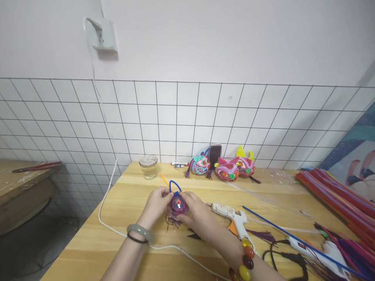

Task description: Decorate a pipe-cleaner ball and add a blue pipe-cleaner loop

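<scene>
Both of my hands hold a small round craft piece of coiled pink, red and blue strips over the wooden table. A blue pipe-cleaner loop stands up from its top, and dark tassel threads hang below it. My left hand, with a green bangle on the wrist, grips its left side. My right hand, with a bead bracelet on the wrist, grips its right side and front.
A white glue gun lies right of my hands, its cord running up to a wall socket. A second glue gun, a glass jar, finished colourful pieces and bundles of pipe cleaners lie around.
</scene>
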Available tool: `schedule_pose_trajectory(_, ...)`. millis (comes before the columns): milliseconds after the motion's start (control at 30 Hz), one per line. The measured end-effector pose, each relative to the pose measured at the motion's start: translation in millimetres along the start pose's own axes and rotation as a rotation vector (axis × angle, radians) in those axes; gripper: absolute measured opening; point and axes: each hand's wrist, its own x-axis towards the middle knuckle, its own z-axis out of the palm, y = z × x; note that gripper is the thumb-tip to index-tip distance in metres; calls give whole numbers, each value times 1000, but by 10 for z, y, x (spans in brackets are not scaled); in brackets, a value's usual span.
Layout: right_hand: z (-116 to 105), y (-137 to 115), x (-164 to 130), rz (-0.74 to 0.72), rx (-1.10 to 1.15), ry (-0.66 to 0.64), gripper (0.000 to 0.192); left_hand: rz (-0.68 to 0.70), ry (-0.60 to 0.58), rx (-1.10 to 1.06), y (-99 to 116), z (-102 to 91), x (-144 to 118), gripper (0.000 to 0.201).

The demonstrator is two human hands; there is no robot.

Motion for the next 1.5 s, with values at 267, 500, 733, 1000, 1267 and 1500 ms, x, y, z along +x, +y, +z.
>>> schedule_pose_trajectory(267,-15,26,-4,6,21,-15,57,-30,-6,-102,-23,22,11,20)
schedule_pose_trajectory(500,-29,34,-2,-1,44,-21,52,-81,-35,-194,-40,35,2,21)
schedule_pose_trajectory(733,-18,34,-3,15,67,2,60,-97,-33,-226,-34,37,-4,20)
schedule_pose_trajectory(1000,-9,43,-19,-6,71,18,61,-81,-47,-196,-56,6,3,17)
schedule_pose_trajectory(1267,-41,70,-1,-20,31,-46,68,-31,-76,-151,-4,-30,-8,15)
schedule_pose_trajectory(1500,-52,97,21,-16,3,-95,69,-13,-80,-110,-41,-38,1,13)
